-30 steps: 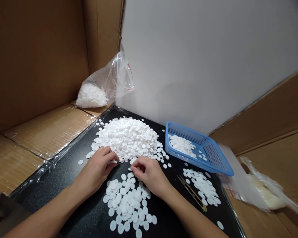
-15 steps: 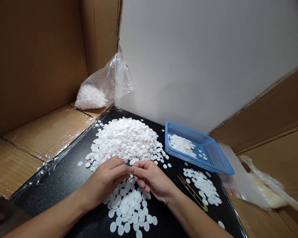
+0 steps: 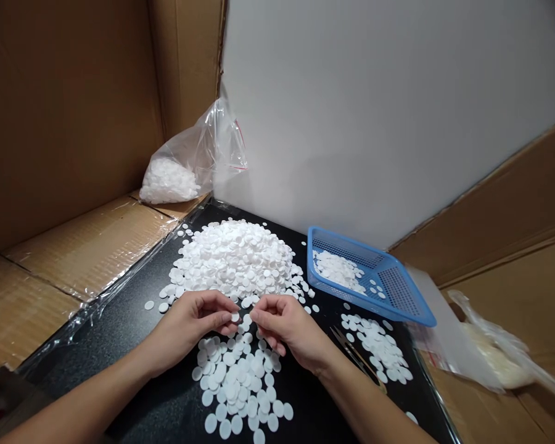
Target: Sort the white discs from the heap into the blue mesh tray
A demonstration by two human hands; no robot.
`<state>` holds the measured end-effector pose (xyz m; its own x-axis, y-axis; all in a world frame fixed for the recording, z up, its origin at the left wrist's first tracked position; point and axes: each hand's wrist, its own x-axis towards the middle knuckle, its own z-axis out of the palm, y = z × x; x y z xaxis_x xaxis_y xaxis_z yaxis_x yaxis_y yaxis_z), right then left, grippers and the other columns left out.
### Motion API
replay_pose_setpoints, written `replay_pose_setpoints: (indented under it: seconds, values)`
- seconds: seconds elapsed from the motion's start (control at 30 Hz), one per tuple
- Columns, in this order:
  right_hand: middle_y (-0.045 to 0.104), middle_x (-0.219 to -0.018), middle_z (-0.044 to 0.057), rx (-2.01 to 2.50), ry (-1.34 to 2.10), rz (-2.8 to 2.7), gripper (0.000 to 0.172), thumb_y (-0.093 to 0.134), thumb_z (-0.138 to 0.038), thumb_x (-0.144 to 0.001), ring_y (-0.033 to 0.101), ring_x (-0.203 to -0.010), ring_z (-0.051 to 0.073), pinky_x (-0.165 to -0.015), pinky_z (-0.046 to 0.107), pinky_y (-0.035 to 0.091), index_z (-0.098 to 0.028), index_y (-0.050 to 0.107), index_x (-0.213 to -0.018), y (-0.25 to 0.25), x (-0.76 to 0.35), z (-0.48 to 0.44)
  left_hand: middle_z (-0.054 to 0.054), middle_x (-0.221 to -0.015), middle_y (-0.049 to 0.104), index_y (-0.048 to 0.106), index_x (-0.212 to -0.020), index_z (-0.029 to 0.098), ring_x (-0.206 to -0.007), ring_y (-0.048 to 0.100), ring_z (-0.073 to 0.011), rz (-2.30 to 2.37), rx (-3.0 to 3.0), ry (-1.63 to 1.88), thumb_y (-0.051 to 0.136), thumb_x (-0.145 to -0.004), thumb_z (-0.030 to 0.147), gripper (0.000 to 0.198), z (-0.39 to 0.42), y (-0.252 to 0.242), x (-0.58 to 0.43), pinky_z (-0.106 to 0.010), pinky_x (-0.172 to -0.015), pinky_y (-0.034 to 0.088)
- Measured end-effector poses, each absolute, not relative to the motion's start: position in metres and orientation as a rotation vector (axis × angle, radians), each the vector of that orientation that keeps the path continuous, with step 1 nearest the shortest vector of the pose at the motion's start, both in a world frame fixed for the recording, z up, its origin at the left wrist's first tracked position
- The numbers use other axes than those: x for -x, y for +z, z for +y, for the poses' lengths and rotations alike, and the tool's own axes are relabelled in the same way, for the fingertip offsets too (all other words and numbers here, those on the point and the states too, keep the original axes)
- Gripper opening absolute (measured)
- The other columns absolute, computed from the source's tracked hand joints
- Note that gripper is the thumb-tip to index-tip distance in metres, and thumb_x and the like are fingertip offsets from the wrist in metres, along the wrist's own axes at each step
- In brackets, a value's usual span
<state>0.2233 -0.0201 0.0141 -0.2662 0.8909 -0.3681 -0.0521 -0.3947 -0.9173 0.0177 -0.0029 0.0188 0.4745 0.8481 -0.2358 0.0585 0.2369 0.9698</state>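
Pinching one white disc (image 3: 235,317) nr its edge, your L hand (image 3: 192,324) prob. keeps its face visible; whether R hand (image 3: 287,324) holds smth, I can't tell.

A heap of discs (image 3: 235,256) sits toward the back of the tabletop (image 3: 120,345), the left hand (image 3: 194,320) and right hand (image 3: 287,327) side by side in front. A spread of discs (image 3: 238,385) lies nearer the viewer. Right of the heap stands a basket (image 3: 400,290) with discs in it; before that lies another batch (image 3: 382,348), tweezers (image 3: 361,362) on its left. Behind the heap, leftward, rests 1 bag (image 3: 171,179).
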Motion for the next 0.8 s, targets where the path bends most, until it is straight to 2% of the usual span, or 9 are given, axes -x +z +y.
replay_pose_setpoints:
  seconds: [0.17,0.3,0.37,0.47,0.53,0.6,0.7,0.8]
  values:
    - [0.055,-0.053,-0.006,1.327,1.728,-1.191,0.04,0.08,-0.049,-0.066,0.041,-0.037,0.004,-0.03,0.015,0.029,-0.016,0.059,-0.068,0.016,-0.224,-0.021,-0.004,-0.079,0.075,0.071,-0.092,0.015,-0.077,0.069,-0.0171,0.94,-1.204,0.606,0.073,-0.079,0.039,0.027,-0.003,0.013,-0.018,-0.027,-0.075,0.051]
    - [0.052,-0.051,-0.007,1.441,1.72,-1.398,0.028,0.072,-0.042,-0.075,0.043,-0.037,0.007,-0.034,0.018,0.031,-0.018,0.059,-0.07,0.016,-0.227,-0.022,-0.003,-0.073,0.073,0.073,-0.092,0.015,-0.07,0.064,-0.0165,1.008,-1.37,0.557,0.064,-0.082,0.031,0.021,-0.003,0.013,-0.017,-0.025,-0.066,0.047]
    - [0.053,-0.052,-0.006,1.524,1.573,-1.599,0.021,0.068,-0.035,-0.08,0.045,-0.04,0.008,-0.038,0.02,0.034,-0.018,0.059,-0.069,0.015,-0.228,-0.022,-0.002,-0.074,0.071,0.075,-0.088,0.017,-0.069,0.062,-0.0161,1.058,-1.574,0.505,0.059,-0.082,0.022,0.018,-0.004,0.015,-0.017,-0.024,-0.063,0.044]
    - [0.058,-0.062,-0.003,1.559,1.047,-1.873,0.013,0.066,-0.022,-0.084,0.053,-0.055,0.012,-0.051,0.023,0.04,-0.019,0.062,-0.072,0.01,-0.229,-0.018,-0.001,-0.08,0.069,0.077,-0.084,0.02,-0.073,0.061,-0.0159,1.077,-1.841,0.416,0.056,-0.081,0.013,0.023,-0.005,0.016,-0.017,-0.024,-0.066,0.042]
    - [0.061,-0.074,-0.001,1.503,0.721,-2.009,0.005,0.065,-0.015,-0.085,0.058,-0.067,0.015,-0.061,0.025,0.044,-0.02,0.065,-0.083,0.005,-0.229,-0.015,-0.001,-0.08,0.066,0.077,-0.082,0.021,-0.075,0.061,-0.0156,1.067,-1.943,0.376,0.057,-0.081,0.01,0.023,-0.005,0.016,-0.018,-0.024,-0.068,0.042]
    - [0.063,-0.084,0.002,1.441,0.533,-2.115,0.01,0.062,-0.013,-0.088,0.061,-0.074,0.017,-0.067,0.027,0.047,-0.021,0.066,-0.092,-0.001,-0.228,-0.011,0.0,-0.08,0.064,0.076,-0.08,0.021,-0.074,0.061,-0.0151,1.062,-2.004,0.365,0.06,-0.08,0.009,0.02,-0.005,0.015,-0.019,-0.023,-0.068,0.042]
    - [0.063,-0.086,0.004,1.379,0.465,-2.167,0.012,0.058,-0.014,-0.092,0.062,-0.076,0.017,-0.069,0.027,0.049,-0.02,0.067,-0.089,-0.006,-0.228,-0.009,0.0,-0.081,0.063,0.073,-0.081,0.02,-0.074,0.06,-0.0149,1.057,-2.034,0.413,0.06,-0.082,0.008,0.018,-0.004,0.014,-0.019,-0.023,-0.067,0.042]
    - [0.064,-0.082,0.002,1.35,0.6,-2.13,0.012,0.063,-0.014,-0.09,0.062,-0.075,0.016,-0.069,0.026,0.048,-0.02,0.068,-0.081,-0.003,-0.228,-0.012,0.0,-0.082,0.064,0.07,-0.084,0.02,-0.075,0.06,-0.0155,1.069,-2.043,0.487,0.058,-0.085,0.008,0.017,-0.004,0.013,-0.02,-0.024,-0.068,0.042]
